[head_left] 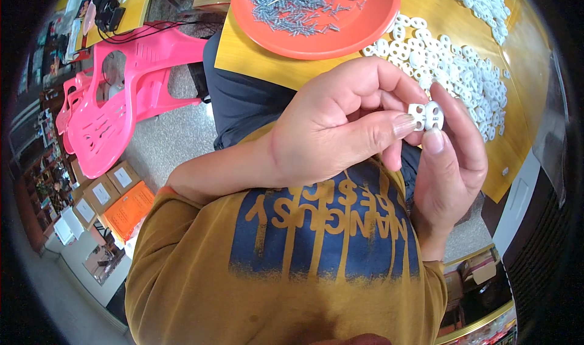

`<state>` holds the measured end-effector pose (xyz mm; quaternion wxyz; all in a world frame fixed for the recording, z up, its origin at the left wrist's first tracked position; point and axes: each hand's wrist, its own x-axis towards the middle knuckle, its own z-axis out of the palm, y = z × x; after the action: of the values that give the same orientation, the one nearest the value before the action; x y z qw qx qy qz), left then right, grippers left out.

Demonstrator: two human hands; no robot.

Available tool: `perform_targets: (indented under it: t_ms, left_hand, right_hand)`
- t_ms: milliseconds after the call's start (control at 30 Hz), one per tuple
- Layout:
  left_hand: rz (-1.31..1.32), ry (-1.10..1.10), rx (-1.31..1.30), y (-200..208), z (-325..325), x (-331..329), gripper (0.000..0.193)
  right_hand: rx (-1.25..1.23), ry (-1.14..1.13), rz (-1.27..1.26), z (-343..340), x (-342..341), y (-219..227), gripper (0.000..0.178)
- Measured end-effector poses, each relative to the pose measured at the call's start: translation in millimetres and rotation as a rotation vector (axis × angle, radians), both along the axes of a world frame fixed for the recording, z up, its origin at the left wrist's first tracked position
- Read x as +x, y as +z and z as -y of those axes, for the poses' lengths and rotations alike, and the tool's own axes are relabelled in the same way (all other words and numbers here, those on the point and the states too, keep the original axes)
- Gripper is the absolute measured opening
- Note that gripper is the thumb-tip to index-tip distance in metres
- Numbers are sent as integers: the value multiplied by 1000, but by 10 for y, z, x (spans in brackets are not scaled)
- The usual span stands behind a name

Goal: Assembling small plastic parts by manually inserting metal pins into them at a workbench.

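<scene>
Two small white plastic pieces with paired holes, which look like the parts of a cord lock (433, 116), meet between my fingertips above my lap. The squarish piece is pinched by the thumb and fingers of my left hand (340, 123). On the other side, the thumb and fingers of my right hand (453, 162) close on the rounded, two-holed piece. The two pieces sit against each other; whether anything lies between them is hidden. Just beyond my hands, many similar white pieces (420, 50) lie loose on the yellow table (258, 65).
A round red dish (316, 52) at the table's near left holds many small grey metal pieces (292, 10), seemingly springs. Further white pieces (477, 7) are heaped at the far right. A pink plastic chair (115, 114) stands on the left, with cardboard boxes (100, 193) near it.
</scene>
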<state>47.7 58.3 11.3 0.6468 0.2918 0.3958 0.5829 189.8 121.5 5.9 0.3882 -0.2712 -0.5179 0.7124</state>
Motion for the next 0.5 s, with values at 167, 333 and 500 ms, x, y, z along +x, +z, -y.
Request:
perform_targets:
  t_ms: [167,333,500]
  left_hand:
    - [-62,1,59,-38,12,7,21]
    - [-57,-4,83,-36,18,21,22]
    - [-51,-19,56,-19,29,9,23]
  right_hand:
    - [34,5,45,10,10,49,33]
    - [253,92,111,-46,68,72,33]
    - [312,121,164,-53,65,114,31]
